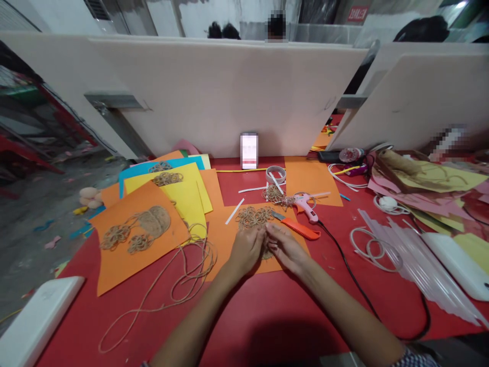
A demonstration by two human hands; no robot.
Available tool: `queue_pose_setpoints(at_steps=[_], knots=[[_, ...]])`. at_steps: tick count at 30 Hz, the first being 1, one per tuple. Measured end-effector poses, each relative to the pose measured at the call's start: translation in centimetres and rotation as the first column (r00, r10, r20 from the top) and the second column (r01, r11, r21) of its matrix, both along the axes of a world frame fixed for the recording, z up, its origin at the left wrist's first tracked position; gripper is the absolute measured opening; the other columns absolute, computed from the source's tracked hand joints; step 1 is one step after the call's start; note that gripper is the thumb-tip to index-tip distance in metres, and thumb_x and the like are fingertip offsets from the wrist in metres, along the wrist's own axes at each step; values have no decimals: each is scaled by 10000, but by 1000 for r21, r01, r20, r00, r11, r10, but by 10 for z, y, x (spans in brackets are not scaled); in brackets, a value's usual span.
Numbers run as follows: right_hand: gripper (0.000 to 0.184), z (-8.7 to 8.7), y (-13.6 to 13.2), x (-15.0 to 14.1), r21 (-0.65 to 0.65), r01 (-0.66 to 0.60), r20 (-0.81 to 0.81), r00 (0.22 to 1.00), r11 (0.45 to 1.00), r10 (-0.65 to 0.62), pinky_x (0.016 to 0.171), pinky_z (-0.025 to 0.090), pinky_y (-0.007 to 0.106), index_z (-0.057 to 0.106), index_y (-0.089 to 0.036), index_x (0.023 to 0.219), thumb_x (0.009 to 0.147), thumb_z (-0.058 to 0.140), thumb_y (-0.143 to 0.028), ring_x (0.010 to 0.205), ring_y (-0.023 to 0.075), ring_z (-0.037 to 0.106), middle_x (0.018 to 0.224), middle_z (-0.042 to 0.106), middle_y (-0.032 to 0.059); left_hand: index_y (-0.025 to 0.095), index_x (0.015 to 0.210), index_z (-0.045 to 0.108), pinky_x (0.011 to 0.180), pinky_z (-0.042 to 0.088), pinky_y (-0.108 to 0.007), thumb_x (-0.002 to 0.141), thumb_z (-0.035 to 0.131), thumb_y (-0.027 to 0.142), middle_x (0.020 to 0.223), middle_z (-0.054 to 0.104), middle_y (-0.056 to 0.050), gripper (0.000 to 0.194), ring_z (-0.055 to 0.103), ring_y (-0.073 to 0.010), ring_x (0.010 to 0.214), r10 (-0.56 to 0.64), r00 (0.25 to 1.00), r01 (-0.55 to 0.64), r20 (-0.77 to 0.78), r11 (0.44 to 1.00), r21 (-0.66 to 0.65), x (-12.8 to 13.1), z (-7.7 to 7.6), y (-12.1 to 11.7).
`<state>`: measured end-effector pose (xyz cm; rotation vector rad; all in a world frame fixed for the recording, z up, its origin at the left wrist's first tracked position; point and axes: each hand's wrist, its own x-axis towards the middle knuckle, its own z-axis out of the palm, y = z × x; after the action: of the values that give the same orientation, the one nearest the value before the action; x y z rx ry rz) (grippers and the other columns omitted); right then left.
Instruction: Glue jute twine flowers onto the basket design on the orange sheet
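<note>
My left hand [248, 250] and my right hand [286, 246] meet over a sheet of orange paper [223, 265], fingers closed and tips pinched together. Between and below the fingers shows part of a brown jute twine piece [267, 253], mostly hidden by them. Just beyond the fingertips, looped twine flowers [254, 216] lie on the paper. An orange utility knife [301, 228] rests beside my right hand. Farther back, a pink glue gun [304, 204] lies next to another twine flower [274, 193]. Exactly what each fingertip grips is too small to make out.
Orange card with finished twine shapes [155, 220] lies left, near loose twine [183, 265]. A lit phone [249, 151] leans against the white partition [214, 97]. Clear tubes [412, 265], a white power bank [456, 265] and the glue gun's cord [347, 265] occupy the right.
</note>
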<state>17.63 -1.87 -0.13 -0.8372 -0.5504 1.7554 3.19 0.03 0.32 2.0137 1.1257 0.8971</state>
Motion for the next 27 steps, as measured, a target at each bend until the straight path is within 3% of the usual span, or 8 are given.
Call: queue_pose_setpoints(at_steps=[3,6,10,13,17,21,24,27], knots=[[293,3,1,0,29,19,90,996,999,-22,526,303,196,678,-156,778,724,838,-395,566,53,428,670,579,-26,188,629,459,592,368,-256,1003,306,470,593,521,-5,492,469,-129,566,25,983,11,183,981,-196,4,-3,0],[276,6,4,4,-47,9,-24,1000,999,-10,496,306,174,657,-156,772,707,855,-336,541,44,417,653,577,-34,181,683,484,623,404,-257,999,310,451,657,562,-20,451,508,-139,624,-1,962,77,274,961,-265,4,-3,2],[257,11,9,13,-279,-171,-314,946,945,79,404,231,124,582,-160,748,738,829,-229,456,19,285,588,465,-78,174,881,558,700,421,-289,965,367,284,793,631,-59,236,566,-172,724,-128,991,128,-34,992,8,-5,1,4],[239,12,8,14,-291,-212,-338,935,933,107,382,200,117,564,-165,752,776,795,-220,437,18,221,569,403,-94,175,948,563,694,420,-308,942,382,229,793,643,-75,189,587,-200,732,-106,948,160,-299,974,161,-11,6,5],[250,8,3,6,-161,-100,-159,984,982,74,392,200,151,622,-165,799,743,826,-298,453,29,217,571,405,-89,167,1013,599,707,449,-318,985,382,337,906,695,-110,277,636,-219,793,-62,922,143,-382,972,188,-11,8,4],[313,6,-4,-4,-6,-25,90,996,1000,26,479,300,188,664,-162,818,722,826,-412,543,56,402,684,560,-26,180,1052,641,740,456,-304,1032,286,375,952,722,-91,406,658,-199,826,-57,967,95,-248,985,141,-6,7,1],[330,9,-7,-8,80,58,206,976,995,-74,591,378,210,644,-175,782,713,816,-448,645,90,488,732,582,-16,176,835,640,666,415,-281,1045,224,392,759,684,-63,513,616,-168,691,-8,992,15,-124,998,56,-3,7,0],[347,10,-6,-8,157,132,322,930,979,-177,575,347,222,591,-206,814,772,742,-516,606,91,431,706,514,-43,190,634,506,588,350,-278,1037,215,439,598,566,-27,556,512,-147,567,66,996,-67,-54,997,-30,-1,9,0]])
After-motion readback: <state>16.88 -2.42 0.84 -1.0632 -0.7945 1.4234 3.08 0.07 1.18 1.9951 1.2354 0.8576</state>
